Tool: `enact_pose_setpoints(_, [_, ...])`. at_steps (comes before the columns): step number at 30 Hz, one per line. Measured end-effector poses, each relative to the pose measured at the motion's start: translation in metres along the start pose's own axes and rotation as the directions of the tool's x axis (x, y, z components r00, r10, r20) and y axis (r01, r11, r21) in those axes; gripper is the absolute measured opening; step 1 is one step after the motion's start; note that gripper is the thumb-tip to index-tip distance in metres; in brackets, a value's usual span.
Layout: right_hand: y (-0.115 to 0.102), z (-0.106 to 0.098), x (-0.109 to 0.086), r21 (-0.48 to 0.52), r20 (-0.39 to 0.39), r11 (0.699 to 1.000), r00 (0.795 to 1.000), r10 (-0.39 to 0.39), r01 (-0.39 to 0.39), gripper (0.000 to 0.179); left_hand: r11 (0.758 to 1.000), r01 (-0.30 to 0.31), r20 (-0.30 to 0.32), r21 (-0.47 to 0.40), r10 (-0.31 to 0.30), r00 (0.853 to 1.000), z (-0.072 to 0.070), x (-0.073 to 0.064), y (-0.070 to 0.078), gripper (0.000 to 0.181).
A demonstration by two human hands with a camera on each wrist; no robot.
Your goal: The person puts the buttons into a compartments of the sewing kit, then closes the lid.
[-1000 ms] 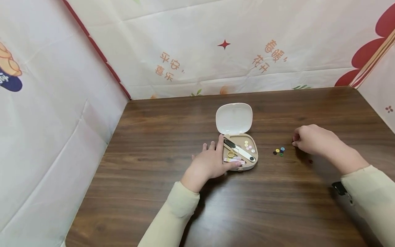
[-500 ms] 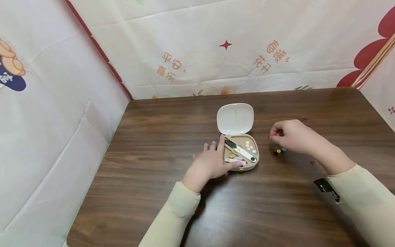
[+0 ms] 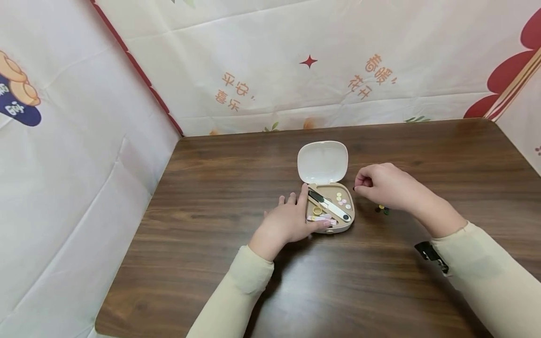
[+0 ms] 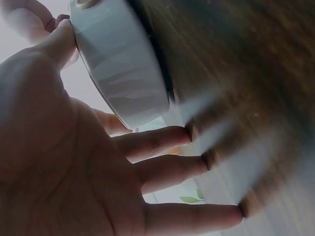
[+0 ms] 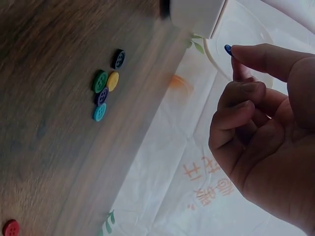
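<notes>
A cream sewing box (image 3: 349, 224) stands on the table with its white lid (image 3: 322, 162) raised. My left hand (image 3: 281, 230) rests along its left side, fingers straight, thumb over the front rim. Inside lie black-and-white thread snips (image 3: 335, 210), a gold ring-shaped thimble (image 3: 317, 211) and several pale buttons (image 3: 339, 195). Just right of the box, my right hand (image 3: 393, 188) pinches a dark blue button (image 5: 228, 49) between thumb and forefinger, held above the table.
Beneath the right hand lies a loose cluster of buttons: green (image 5: 100, 81), yellow (image 5: 112, 81), purple (image 5: 102, 96), light blue (image 5: 99, 112) and black (image 5: 118, 58). A red button (image 5: 11, 228) lies apart from them. Printed cloth (image 3: 270, 61) hangs behind the wooden table (image 3: 203, 188).
My right hand has moved left from beyond the loose buttons to beside the sewing box, carrying the pinched button. The left hand has stayed at the box.
</notes>
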State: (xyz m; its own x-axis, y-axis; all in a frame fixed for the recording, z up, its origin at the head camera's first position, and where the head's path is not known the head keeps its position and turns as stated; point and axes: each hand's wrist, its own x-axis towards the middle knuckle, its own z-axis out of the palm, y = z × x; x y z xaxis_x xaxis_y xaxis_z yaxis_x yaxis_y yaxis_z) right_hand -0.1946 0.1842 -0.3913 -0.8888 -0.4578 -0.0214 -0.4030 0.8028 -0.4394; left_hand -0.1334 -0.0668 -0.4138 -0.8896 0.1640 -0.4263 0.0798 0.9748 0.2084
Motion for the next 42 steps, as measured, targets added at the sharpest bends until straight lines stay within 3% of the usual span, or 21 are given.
enact_pose_setpoints(31, [-0.014, 0.017, 0.003, -0.013, 0.022, 1.000, 1.000, 0.004, -0.004, 0.009, 1.000, -0.013, -0.014, -0.016, 0.013, 1.000, 0.001, 0.000, -0.002, 0.113])
enact_pose_setpoints(42, [-0.017, 0.021, 0.011, -0.088, 0.041, 0.996, 0.999, 0.021, -0.017, 0.012, 0.999, -0.018, -0.016, -0.031, 0.017, 1.000, 0.002, 0.000, -0.002, 0.113])
